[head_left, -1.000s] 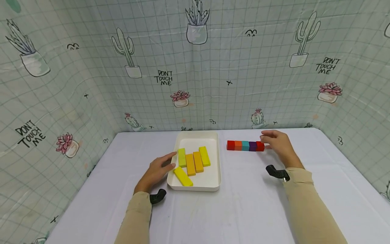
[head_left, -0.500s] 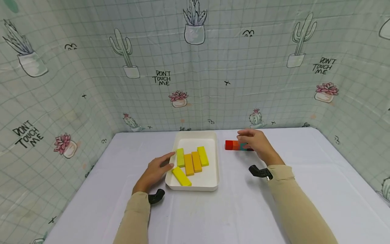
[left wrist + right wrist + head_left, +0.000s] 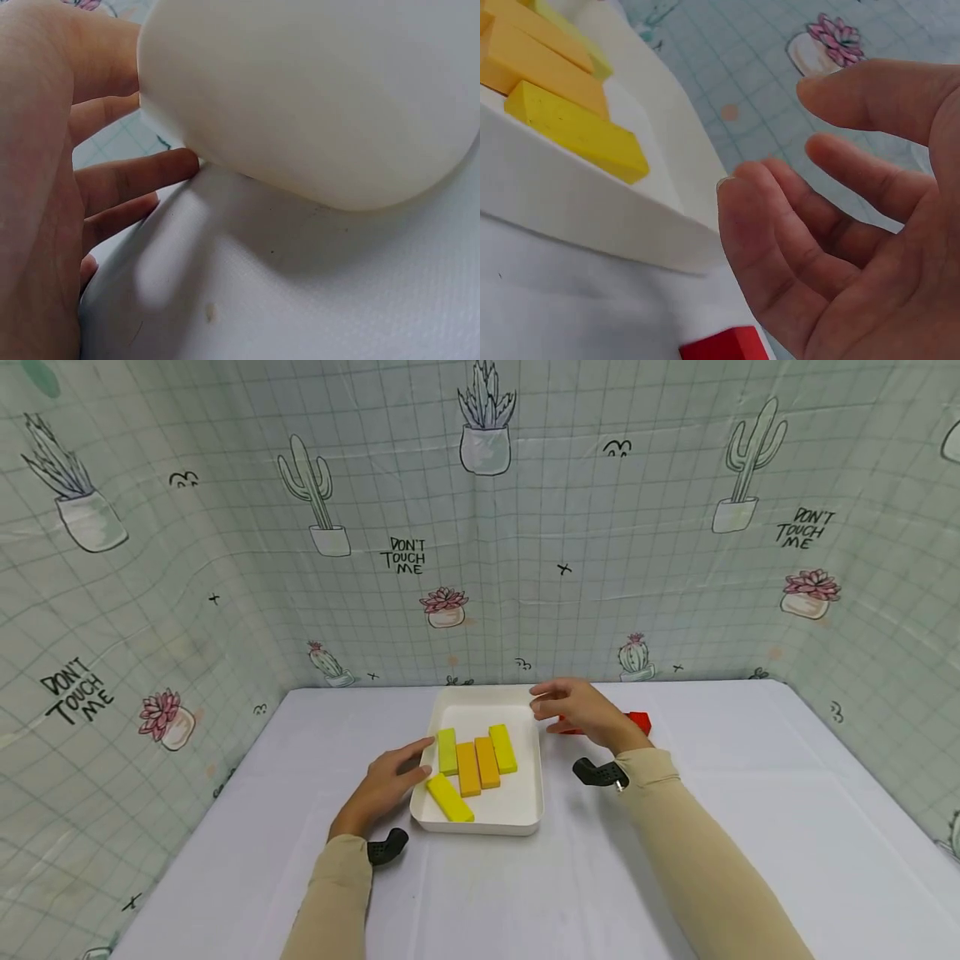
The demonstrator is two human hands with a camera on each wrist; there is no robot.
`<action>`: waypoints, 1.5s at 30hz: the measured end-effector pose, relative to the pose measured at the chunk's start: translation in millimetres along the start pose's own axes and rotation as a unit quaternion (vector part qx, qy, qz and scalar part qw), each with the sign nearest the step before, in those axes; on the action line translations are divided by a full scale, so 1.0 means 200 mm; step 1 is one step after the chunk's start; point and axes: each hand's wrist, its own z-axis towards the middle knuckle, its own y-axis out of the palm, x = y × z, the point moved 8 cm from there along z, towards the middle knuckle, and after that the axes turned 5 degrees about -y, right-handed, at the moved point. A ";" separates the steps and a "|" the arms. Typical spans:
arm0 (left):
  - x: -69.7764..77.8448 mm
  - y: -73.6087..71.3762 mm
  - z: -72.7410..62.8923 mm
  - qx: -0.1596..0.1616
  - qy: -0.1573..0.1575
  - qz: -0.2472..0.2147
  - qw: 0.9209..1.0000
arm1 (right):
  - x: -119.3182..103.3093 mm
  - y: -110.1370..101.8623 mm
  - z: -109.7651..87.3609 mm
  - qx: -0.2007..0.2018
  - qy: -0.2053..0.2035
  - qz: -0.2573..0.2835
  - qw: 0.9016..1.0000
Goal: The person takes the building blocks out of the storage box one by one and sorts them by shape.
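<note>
A white tray (image 3: 517,814) holds several bar-shaped blocks: a yellow-green block (image 3: 447,752), two orange blocks (image 3: 468,770) side by side, and yellow blocks (image 3: 450,798). At its left side my left hand (image 3: 378,792) rests thumb and fingertips on the tray wall, fingers loosely extended; the left wrist view shows a fingertip at the tray's lower edge. My right hand (image 3: 581,714) hovers by the tray's right rim, fingers loosely bent, holding nothing in the right wrist view. Under it lies a row of blocks, mostly hidden; a red block (image 3: 639,722) shows at the right end.
White cloth covers the table (image 3: 465,902). Behind and beside it hangs a patterned curtain (image 3: 517,527) with cactus drawings. Each wrist carries a black strap-on mount (image 3: 597,772).
My right hand has moved left, from the right end of the block row past its left end to the tray's rim. The left hand, tray and blocks stay put.
</note>
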 end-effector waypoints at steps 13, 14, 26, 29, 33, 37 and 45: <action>-0.01 0.00 0.00 0.004 -0.002 -0.001 1.000 | -0.07 0.18 0.11 -0.016 -0.026 -0.041 0.999; -0.01 0.00 0.00 0.004 -0.002 -0.002 1.000 | -0.07 0.19 0.12 -0.017 -0.025 -0.049 0.998; 0.00 0.01 0.01 -0.003 0.025 -0.003 1.000 | -0.03 0.31 0.17 -0.082 -0.030 -0.171 0.981; 0.01 0.00 0.01 -0.002 0.027 -0.002 1.000 | -0.03 0.31 0.17 -0.075 -0.030 -0.192 0.978; 0.01 0.00 0.01 0.000 0.024 -0.002 1.000 | 0.00 0.30 0.19 -0.069 -0.020 -0.216 0.974; 0.00 0.00 0.01 0.001 0.020 -0.006 1.000 | 0.01 0.31 0.20 -0.077 -0.014 -0.255 0.964; 0.00 0.00 0.01 0.004 0.013 -0.004 1.000 | 0.02 0.34 0.19 -0.088 0.025 -0.313 0.945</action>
